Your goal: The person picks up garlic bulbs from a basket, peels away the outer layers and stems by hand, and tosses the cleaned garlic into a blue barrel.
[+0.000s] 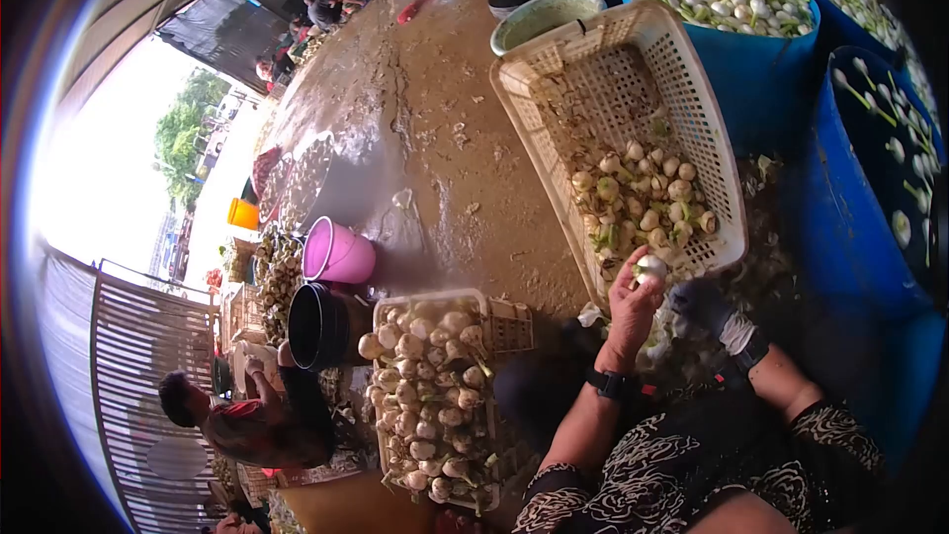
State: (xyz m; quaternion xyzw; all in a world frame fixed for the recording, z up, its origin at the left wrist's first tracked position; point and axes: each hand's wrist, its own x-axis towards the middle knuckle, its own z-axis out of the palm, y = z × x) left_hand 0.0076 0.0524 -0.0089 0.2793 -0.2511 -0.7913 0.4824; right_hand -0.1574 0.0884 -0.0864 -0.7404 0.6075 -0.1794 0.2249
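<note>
My left hand [633, 309], bare with a dark watch at the wrist, holds a peeled white bulb [649, 269] between thumb and fingers. Just right of it is my right hand [704, 307] in a dark glove; its fingers are dim and whatever they hold cannot be made out. Beyond both hands lies a long cream plastic crate [717, 129], tilted in view, with brownish unpeeled bulbs [647, 193] at its near end. Pale scraps lie below my hands. Another crate [491, 321], heaped with bulbs with roots [425, 405], stands to the left.
Blue tubs [712, 59] of peeled bulbs stand at the upper right, beside a blue container [850, 178] with floating bulbs. A green-rimmed basin [544, 20], a pink bucket [338, 252] and a black bucket [321, 326] stand on the wet floor. A person [262, 420] sits at the lower left.
</note>
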